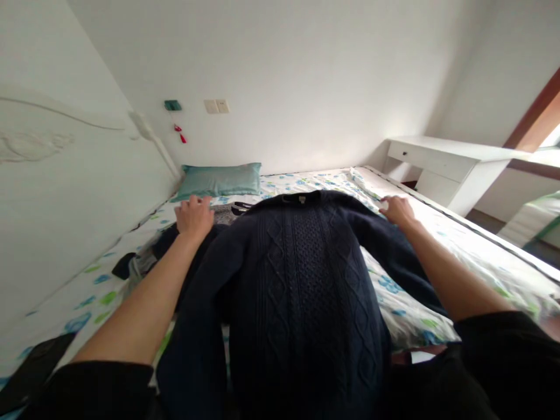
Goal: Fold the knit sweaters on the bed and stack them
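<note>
A dark navy cable-knit sweater (301, 280) lies spread out before me, neckline at the far end and sleeves out to either side. My left hand (195, 216) is beyond the left shoulder, over the clothes pile, with its fingers loosely bent and apart. Past the right sleeve, above the bedsheet, is my right hand (398, 210); its fingers are bent and apart, and I see nothing in them. Neither hand grips the sweater. A heap of dark and grey clothes (151, 256) lies left of the sweater, partly hidden by my left forearm.
A flowered sheet (98, 291) covers the bed. A green pillow (221, 179) rests against the wall. A dark flat item (37, 364) lies at the near left. To the right stand a white desk (446, 160) and a window frame (536, 114).
</note>
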The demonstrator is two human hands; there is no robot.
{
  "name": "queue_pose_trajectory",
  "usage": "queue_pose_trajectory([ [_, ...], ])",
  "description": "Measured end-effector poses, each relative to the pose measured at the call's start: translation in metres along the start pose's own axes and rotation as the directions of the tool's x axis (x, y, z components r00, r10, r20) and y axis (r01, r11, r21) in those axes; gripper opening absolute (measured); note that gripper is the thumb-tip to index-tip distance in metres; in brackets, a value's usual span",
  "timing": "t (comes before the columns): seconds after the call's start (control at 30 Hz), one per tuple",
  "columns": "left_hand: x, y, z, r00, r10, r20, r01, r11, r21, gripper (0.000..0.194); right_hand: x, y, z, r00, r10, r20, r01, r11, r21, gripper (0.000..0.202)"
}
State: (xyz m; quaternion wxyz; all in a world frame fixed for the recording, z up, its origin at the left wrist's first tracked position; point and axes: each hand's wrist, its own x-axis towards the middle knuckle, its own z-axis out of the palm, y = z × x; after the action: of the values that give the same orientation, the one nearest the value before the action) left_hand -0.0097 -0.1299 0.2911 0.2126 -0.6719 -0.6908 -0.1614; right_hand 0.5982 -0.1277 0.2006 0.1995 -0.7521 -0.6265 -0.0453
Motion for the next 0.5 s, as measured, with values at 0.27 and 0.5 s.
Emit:
queue_pose_trajectory([
  [0.27, -0.205, 0.009, 0.117, 0.716, 0.159, 0.679, 0.149, 0.916, -0.372, 0.029, -0.178, 0.008, 0.153, 0.589, 0.044, 0.807, -0.268, 0.953, 0.144, 0.028],
  [0.5, -0.301, 0.013, 0.136, 0.635, 0.015, 0.773, 0.295, 0.919, -0.261, 0.031, -0.203, 0.021, 0.153, 0.539, 0.196, 0.819, -0.424, 0.904, 0.063, 0.040],
])
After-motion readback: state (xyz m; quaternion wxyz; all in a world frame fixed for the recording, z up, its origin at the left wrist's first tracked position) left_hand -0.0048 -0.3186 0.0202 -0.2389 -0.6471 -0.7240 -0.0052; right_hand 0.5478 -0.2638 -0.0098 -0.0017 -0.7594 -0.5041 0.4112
